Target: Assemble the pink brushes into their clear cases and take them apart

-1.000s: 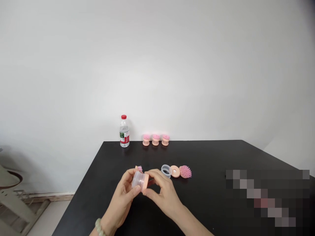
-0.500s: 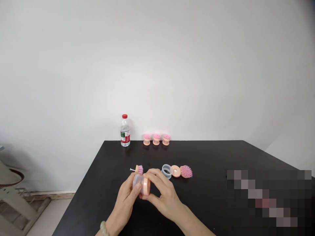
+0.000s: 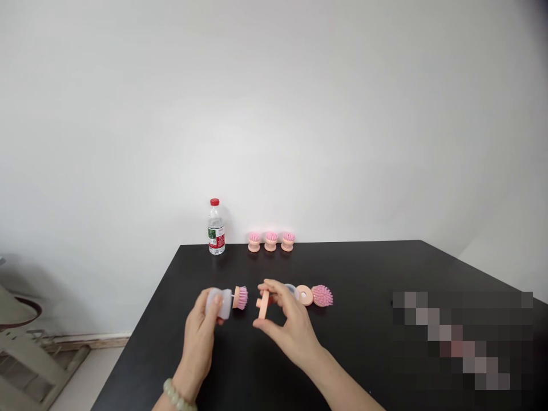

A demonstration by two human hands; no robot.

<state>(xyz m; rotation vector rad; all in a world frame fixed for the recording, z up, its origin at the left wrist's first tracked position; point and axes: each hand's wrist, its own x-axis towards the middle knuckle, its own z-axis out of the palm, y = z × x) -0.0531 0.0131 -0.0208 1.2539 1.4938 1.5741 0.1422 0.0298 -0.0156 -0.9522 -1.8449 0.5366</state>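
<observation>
A translucent plastic reservoir (image 3: 217,302) sits in the left hand (image 3: 198,337), left of centre on the frame, held up off the table; its peach collar and pink-bristled brush head (image 3: 240,297) point right, toward the other hand; the left hand's fingers curl closed around the reservoir's body, with the thumb lying across its near side, so the grip is firm and the palm faces inward; the left wrist rises from the bottom edge of the frame and wears a pale green bead bracelet (image 3: 175,395).

The right hand (image 3: 291,328) comes in from the lower right, its forearm slanting up toward the middle of the frame; it pinches a peach plastic disc cap (image 3: 264,302), seen edge-on and standing upright, between the thumb below and the forefinger above; the other fingers fan out a little; the cap is just right of the brush head, with a narrow gap between them.

Just past the right hand, a clear ring-shaped cup (image 3: 291,289) lies partly hidden behind its fingers; beside it, a peach disc with a central hole (image 3: 305,295) touches a pink bristle brush head (image 3: 322,295) on the black table (image 3: 363,268); along the far edge, upper middle of the frame, stand a red-capped water bottle (image 3: 216,227) and three small brush heads (image 3: 270,241) in a row.
</observation>
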